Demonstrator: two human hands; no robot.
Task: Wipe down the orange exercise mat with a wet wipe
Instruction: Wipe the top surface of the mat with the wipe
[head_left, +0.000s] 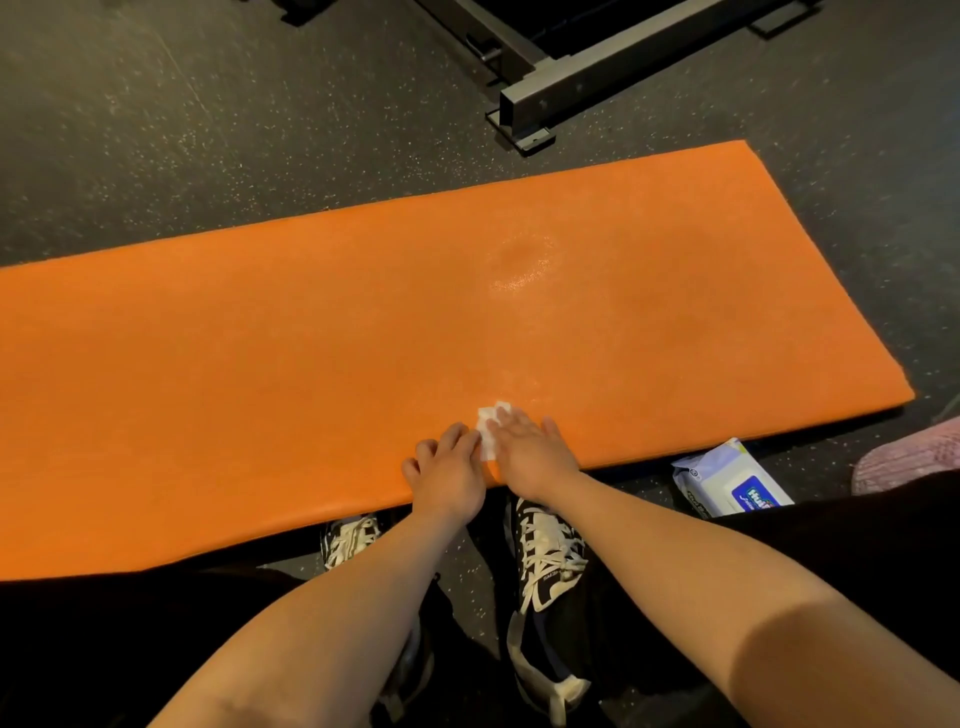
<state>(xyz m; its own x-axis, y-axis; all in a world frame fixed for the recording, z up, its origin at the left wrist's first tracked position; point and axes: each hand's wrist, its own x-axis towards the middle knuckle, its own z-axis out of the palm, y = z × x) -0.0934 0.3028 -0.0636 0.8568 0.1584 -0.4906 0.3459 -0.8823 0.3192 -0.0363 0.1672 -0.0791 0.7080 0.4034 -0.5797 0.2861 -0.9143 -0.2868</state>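
On seemingly foam mat, crumpled white wipe

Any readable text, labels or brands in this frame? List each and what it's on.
"Hu": white letters on the blue label of the wipe pack; the rest is hidden by black clothing.
Small print on the pack's side edge: too blurred to read.
Tiny mark on the tongue of the right shoe: too small to read.
Orange mat: no text visible.
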